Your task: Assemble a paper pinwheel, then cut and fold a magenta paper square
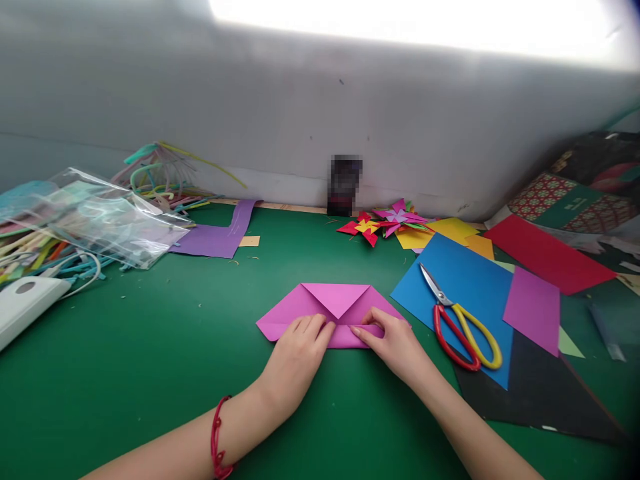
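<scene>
A pink sheet of paper [338, 299] lies on the green table in front of me, its top corner folded down into a triangle and its lower edge folded up in a narrow strip. My left hand [304, 353], with a red cord bracelet on the wrist, has its fingers closed on the strip left of the middle. On the right part of the same strip, my right hand [393, 340] pinches the fold between thumb and curled fingers. The fingers hide parts of the lower edge.
Scissors [467, 333] with red and yellow handles lie on blue paper [465, 267] at the right. Folded paper flowers [395, 219] stand at the back. Purple paper [213, 240], a plastic bag [120, 213] and a white device [30, 300] are at the left.
</scene>
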The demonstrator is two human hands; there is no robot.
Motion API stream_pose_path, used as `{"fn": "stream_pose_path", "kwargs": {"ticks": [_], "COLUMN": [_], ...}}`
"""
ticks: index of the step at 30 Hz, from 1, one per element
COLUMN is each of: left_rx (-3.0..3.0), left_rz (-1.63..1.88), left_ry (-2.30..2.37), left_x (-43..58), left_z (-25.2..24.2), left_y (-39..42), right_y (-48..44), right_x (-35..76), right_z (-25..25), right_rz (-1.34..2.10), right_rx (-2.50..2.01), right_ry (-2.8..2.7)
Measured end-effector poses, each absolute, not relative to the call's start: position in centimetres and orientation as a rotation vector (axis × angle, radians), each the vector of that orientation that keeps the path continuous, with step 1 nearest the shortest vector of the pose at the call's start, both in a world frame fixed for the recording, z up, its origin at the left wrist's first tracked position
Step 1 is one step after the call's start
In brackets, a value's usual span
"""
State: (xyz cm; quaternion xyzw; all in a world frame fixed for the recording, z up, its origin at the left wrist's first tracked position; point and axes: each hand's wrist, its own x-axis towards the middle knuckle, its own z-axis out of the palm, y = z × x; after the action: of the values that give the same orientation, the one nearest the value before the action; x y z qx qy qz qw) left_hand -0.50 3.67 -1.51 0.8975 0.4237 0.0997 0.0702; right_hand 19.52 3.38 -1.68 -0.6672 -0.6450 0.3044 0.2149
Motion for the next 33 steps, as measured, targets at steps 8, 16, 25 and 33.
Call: {"fn": "stream_pose_path", "kwargs": {"ticks": [8, 16, 25, 33], "left_rx": [2.664, 2.535, 2.553, 2.599], "left_rz": [0.416, 0.479, 0.431, 0.47], "left_ry": [1.228, 1.248, 1.267, 1.1], "left_x": [-1.0, -0.7, -0.6, -1.5], "left_z": [-2.8, -2.9, -2.8, -2.8], "left_y": [3.5, 3.4, 3.2, 4.2], "right_y": [3.1, 2.8, 2.8, 2.3], "right_x": [19.4, 19.1, 19.2, 18.8], "right_z": [-1.4, -1.3, -1.3, -1.8], "right_rz": [0.826, 0.836, 0.822, 0.747], "right_rx": [-1.852, -1.844, -1.848, -1.862], "right_ry": [-1.805, -1.784, -1.792, -1.752]}}
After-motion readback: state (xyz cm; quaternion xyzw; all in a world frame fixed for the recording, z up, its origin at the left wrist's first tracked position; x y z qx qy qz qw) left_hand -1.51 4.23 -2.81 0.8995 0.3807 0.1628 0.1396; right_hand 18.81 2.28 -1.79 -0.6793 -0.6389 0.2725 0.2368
